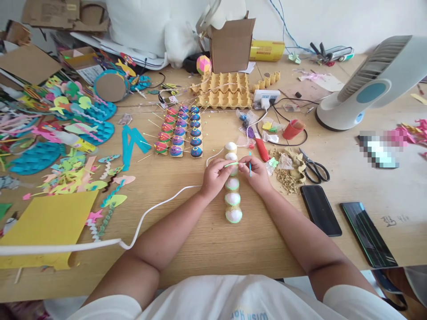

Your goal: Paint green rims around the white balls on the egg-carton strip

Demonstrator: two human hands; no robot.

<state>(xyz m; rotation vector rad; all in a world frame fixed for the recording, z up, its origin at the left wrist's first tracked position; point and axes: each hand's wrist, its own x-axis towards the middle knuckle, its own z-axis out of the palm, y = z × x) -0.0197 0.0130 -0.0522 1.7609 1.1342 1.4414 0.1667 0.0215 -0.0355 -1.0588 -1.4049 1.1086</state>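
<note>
A row of egg-carton cups (232, 198) stands upright down the middle of the table, topped with white domes; the nearer ones have light green edging. Over this row, my left hand (215, 178) pinches a thin light green strip (232, 164), which looks like soft clay. The strip's other end reaches the fingertips of my right hand (257, 176). A slim blue stick (250, 165) is held upright between the fingers of that same hand. Both hands are closed, and they hide part of the cups beneath them.
Painted egg-carton rows (177, 132) with pins stand ahead to the left. Black scissors (314, 166), phones (320, 210) and a white fan (370, 84) are on the right. A white cable (150, 209) crosses the left side near yellow paper (50, 222). Egg trays (222, 91) lie behind.
</note>
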